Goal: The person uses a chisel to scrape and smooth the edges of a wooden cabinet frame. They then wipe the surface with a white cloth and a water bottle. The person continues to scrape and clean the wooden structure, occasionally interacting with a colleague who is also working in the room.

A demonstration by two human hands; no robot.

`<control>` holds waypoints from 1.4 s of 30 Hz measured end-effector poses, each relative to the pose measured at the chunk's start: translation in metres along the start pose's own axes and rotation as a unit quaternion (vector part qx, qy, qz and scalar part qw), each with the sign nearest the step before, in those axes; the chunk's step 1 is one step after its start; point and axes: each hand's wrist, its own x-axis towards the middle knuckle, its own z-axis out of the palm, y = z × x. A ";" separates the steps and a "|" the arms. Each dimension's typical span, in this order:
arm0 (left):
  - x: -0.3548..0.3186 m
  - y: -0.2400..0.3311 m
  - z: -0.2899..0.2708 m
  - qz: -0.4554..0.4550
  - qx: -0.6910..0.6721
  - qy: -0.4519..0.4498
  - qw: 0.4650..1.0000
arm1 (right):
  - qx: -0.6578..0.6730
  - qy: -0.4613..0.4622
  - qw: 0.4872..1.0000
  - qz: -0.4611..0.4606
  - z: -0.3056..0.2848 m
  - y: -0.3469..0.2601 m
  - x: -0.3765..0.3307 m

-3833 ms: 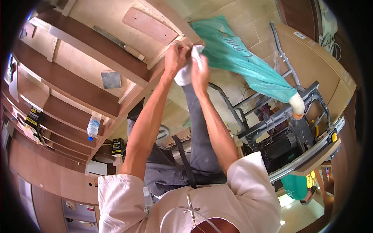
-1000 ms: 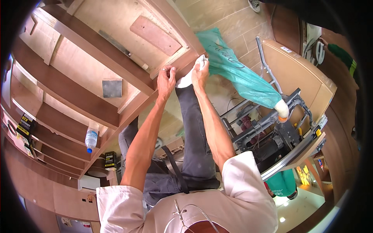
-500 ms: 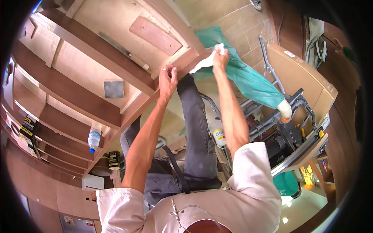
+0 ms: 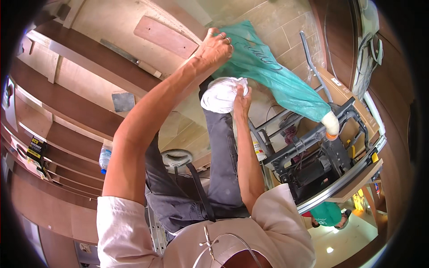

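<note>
In my right hand (image 4: 241,102) is a bunched white cloth (image 4: 219,95), pinched at its right side above my dark trouser leg. My left hand (image 4: 215,48) is at the end corner of a brown wooden cabinet frame (image 4: 176,20), its fingers bent over the edge; the fingertips are partly hidden. Just beyond both hands hangs a teal dust bag (image 4: 263,71), joined by a white elbow pipe (image 4: 330,123) to a table saw (image 4: 321,152). A reddish-brown board (image 4: 165,36) lies inside the frame, left of my left hand.
Inside the shelved frame lie a flat bar tool (image 4: 129,58) and a grey square plate (image 4: 123,102). A water bottle (image 4: 105,158) and a black-and-yellow box (image 4: 36,149) are at left. A cardboard box (image 4: 339,85) stands behind the saw. Another person in teal (image 4: 327,213) is at lower right.
My left hand has moved up and right to the frame's end corner. My right hand has drawn the cloth down and nearer, now bunched rather than stretched out. The view has shifted slightly.
</note>
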 end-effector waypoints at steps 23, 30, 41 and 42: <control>0.020 0.003 0.008 -0.043 0.003 -0.111 0.993 | 0.010 0.002 1.000 -0.016 -0.015 -0.003 0.013; 0.019 0.006 0.018 -0.061 -0.015 -0.068 0.996 | -0.058 0.001 0.997 -0.045 0.001 -0.010 0.009; 0.019 -0.018 0.022 0.019 -0.108 -0.028 0.994 | -0.025 -0.004 1.000 -0.016 -0.010 -0.031 0.001; 0.015 -0.011 0.016 0.007 -0.155 -0.014 0.988 | -0.027 -0.002 0.999 -0.019 -0.010 -0.026 0.003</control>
